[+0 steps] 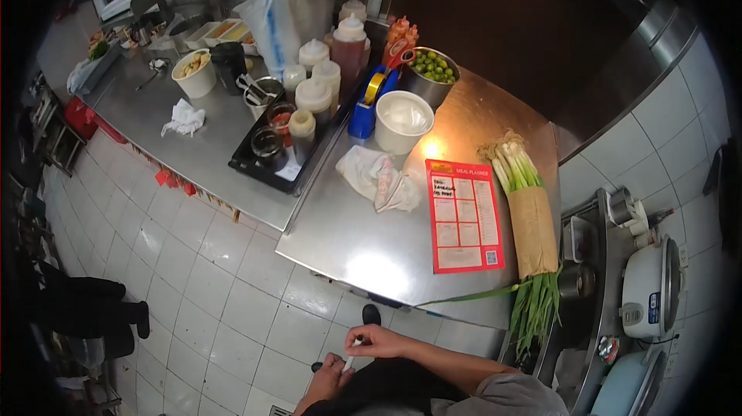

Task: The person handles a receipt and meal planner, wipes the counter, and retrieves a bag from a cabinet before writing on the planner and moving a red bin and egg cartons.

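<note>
Low in front of my body, my left hand (331, 376) is closed around the lower part of a slim white marker (349, 362). My right hand (372, 341) pinches its dark upper end, which looks like a cap. Both hands are off the table, just past its front edge. Nearest on the steel table (371, 250) lies a red-bordered meal planner sheet (466, 219) with black handwriting in its top left box. To its right is a bunch of green onions (532, 223) wrapped in brown paper, one leaf straying left.
A crumpled cloth (379, 178), a white tub (403, 122), a blue tape dispenser (369, 105) and a pot of green limes (433, 76) stand behind the sheet. A black tray (251, 155) holds several bottles. Rice cookers (649, 292) sit on the right shelf. Another person's dark-clothed leg (100, 300) shows at left.
</note>
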Action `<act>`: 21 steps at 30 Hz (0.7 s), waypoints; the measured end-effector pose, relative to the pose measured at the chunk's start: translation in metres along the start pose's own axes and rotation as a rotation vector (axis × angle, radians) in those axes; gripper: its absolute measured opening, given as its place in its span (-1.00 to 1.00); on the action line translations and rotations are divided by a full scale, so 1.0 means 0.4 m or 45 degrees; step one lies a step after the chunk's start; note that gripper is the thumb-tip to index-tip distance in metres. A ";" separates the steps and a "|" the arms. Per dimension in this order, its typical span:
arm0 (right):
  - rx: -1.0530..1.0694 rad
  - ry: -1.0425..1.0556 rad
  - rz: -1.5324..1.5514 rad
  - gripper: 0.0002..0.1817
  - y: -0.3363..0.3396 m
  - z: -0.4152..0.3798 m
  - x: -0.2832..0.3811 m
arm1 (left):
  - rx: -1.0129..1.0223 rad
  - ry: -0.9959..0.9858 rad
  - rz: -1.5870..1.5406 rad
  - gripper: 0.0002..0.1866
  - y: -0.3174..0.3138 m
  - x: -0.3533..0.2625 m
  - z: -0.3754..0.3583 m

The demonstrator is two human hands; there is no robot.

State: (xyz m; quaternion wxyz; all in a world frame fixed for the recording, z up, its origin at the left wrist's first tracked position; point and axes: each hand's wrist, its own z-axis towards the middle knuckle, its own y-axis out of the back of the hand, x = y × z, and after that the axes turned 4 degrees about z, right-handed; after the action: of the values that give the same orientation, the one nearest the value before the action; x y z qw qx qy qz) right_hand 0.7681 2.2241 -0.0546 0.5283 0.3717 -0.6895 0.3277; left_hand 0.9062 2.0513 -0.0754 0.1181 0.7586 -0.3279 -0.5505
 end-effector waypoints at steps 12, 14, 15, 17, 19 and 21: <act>0.491 -0.247 0.647 -0.87 0.284 -0.001 0.241 | 0.502 0.040 -0.581 -0.68 0.231 -0.418 0.211; 0.513 -0.228 0.662 -0.84 0.312 0.006 0.248 | 0.488 0.031 -0.632 -0.70 0.211 -0.393 0.228; 0.523 -0.229 0.663 -0.84 0.321 0.009 0.255 | 0.483 0.024 -0.686 -0.70 0.211 -0.393 0.234; 0.522 -0.215 0.619 -0.89 0.331 0.007 0.269 | 0.491 0.038 -0.738 -0.70 0.214 -0.393 0.242; 0.548 -0.212 0.628 -0.90 0.352 0.012 0.278 | 0.501 0.042 -0.791 -0.70 0.220 -0.392 0.255; 0.369 -0.012 0.847 -0.89 0.385 0.019 0.238 | 0.619 0.082 -0.858 -0.72 0.221 -0.378 0.272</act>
State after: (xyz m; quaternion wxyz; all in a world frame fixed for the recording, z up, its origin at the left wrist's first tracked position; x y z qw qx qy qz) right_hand 0.6163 2.2804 0.0272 0.3314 0.1995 -0.7214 0.5744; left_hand 0.7475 2.0991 0.0471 -0.2412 0.8460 -0.1777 -0.4410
